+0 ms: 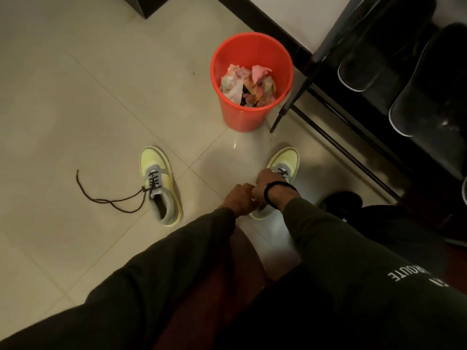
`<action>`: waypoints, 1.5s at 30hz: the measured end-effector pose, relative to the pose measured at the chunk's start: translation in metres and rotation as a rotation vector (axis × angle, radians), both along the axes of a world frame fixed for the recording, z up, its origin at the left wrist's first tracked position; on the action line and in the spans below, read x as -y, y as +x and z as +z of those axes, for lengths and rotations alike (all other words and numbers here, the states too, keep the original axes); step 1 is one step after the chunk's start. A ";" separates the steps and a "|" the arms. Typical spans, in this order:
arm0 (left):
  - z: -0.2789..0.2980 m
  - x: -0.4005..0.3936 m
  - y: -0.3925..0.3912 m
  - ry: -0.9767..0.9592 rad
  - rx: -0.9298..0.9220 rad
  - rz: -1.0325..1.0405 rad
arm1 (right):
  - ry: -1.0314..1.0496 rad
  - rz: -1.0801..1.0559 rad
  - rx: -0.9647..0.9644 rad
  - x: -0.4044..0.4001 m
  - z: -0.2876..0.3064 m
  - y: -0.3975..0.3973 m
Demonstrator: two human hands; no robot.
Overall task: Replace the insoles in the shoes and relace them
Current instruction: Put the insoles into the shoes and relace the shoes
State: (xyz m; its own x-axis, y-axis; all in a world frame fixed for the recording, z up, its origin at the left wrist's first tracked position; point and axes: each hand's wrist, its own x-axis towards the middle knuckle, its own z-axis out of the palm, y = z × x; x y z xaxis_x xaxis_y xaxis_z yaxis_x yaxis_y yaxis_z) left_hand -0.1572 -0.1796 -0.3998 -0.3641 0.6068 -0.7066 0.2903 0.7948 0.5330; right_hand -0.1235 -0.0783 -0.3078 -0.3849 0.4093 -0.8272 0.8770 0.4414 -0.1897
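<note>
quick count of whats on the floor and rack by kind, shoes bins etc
yellow shoes: 2
red bin: 1
dark shoes on the rack: 2
total: 5

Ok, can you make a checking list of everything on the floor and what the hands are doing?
Surface: pale tiled floor, glossy.
Job's things: left shoe laced, dark lace ends trailing loose over the tiles; right shoe partly hidden under both hands.
Clutter: red bin holding crumpled paper.
Hands: left hand and right hand close together over the right shoe; exact grip unclear.
Cables: nothing seen.
Surroundings: black shoe rack on the right with dark slippers.
</note>
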 end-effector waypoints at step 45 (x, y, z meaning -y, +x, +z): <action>0.477 -0.032 0.051 0.732 -0.465 -0.768 | -0.385 -1.005 -0.755 -0.012 0.317 0.163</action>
State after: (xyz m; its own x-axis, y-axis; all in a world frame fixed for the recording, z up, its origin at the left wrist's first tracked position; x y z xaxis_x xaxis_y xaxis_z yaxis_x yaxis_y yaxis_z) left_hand -0.1064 -0.1477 0.0776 0.1455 0.9893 0.0108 0.8514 -0.1307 0.5079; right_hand 0.0397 -0.0664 0.0087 -0.4686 0.5745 -0.6711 0.4121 -0.5297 -0.7413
